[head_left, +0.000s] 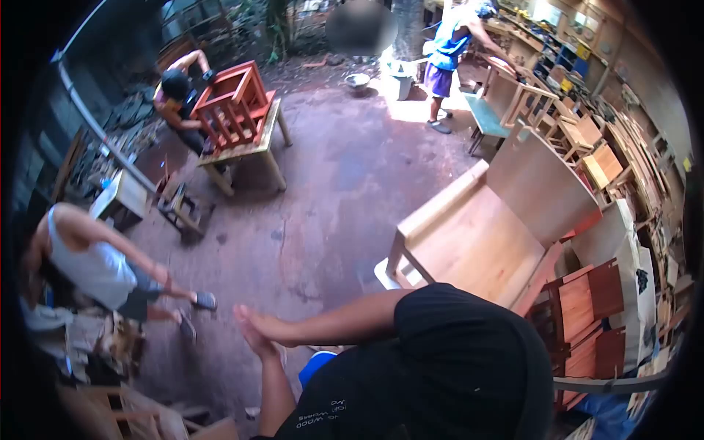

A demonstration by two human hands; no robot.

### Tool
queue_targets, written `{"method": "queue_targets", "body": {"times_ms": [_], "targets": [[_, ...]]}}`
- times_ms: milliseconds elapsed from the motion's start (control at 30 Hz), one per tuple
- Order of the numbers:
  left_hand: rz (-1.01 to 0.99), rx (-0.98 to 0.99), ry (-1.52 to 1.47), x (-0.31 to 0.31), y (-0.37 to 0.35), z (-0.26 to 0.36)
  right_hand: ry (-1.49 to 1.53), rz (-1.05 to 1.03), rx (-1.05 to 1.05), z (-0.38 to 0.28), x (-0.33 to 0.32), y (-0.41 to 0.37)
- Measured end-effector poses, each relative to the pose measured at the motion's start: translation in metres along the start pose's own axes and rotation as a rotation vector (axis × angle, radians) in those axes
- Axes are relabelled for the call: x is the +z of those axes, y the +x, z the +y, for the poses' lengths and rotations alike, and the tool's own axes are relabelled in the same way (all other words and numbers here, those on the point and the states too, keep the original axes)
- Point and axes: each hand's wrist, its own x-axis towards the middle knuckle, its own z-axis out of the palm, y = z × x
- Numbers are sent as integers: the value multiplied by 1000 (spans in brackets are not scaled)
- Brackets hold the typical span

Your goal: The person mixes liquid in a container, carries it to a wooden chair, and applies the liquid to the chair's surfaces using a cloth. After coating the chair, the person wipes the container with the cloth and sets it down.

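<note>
My right hand (pixel 273 328) reaches in from the right, past the black shirt, and meets my left hand (pixel 257 340) left of the lower centre. The palms seem to touch, with the fingers stretched out toward the upper left. No object shows in either hand. Below them, a blue and white item (pixel 315 367) shows beside the black shirt (pixel 455 359). The concrete floor (pixel 227 279) lies beyond my hands.
A large wooden seat (pixel 477 242) stands at right, near reddish wooden pieces (pixel 579 301). At upper left, one person (pixel 176 95) handles a red wooden frame (pixel 235 106) on a table (pixel 257 150). Another person (pixel 92 257) is at left, a third (pixel 447 55) at the back.
</note>
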Motion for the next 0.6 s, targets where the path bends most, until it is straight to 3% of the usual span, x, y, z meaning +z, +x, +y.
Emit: {"method": "queue_targets", "body": {"times_ms": [67,100,167,200,233,267,333,367,400,433,467,533,567,600], "targets": [[220,-377,-259,1,68,-38,-554,-455,-486,-31,-36,60],[192,-388,-262,8,101,-56,-556,-428,-501,-45,-59,92],[-131,-675,-788,34,173,-93,-1395,-506,-978,-85,-124,165],[-215,-934,-973,50,219,-107,-1350,-196,-648,-98,-165,208],[-249,-979,-954,70,259,-115,-1252,86,-309,-102,-222,247],[-344,-926,-770,100,295,-122,-946,336,-187,-125,-272,259],[-490,-873,-477,168,362,-131,-1084,533,310,-192,-368,237],[-529,-908,-442,178,386,-141,-972,681,331,-205,-415,231],[-765,-844,-91,191,413,-164,-1038,940,85,-204,-463,222],[-978,-720,244,216,445,-197,-997,1073,64,-215,-507,212],[-1147,-652,368,222,472,-240,-993,1090,44,-223,-551,197],[-1482,-586,757,258,508,-268,-838,1286,61,-233,-585,161],[-1520,-739,768,273,521,-290,-806,1320,79,-211,-632,154],[-1561,-700,833,285,531,-312,-732,1383,174,-204,-641,139]]}}
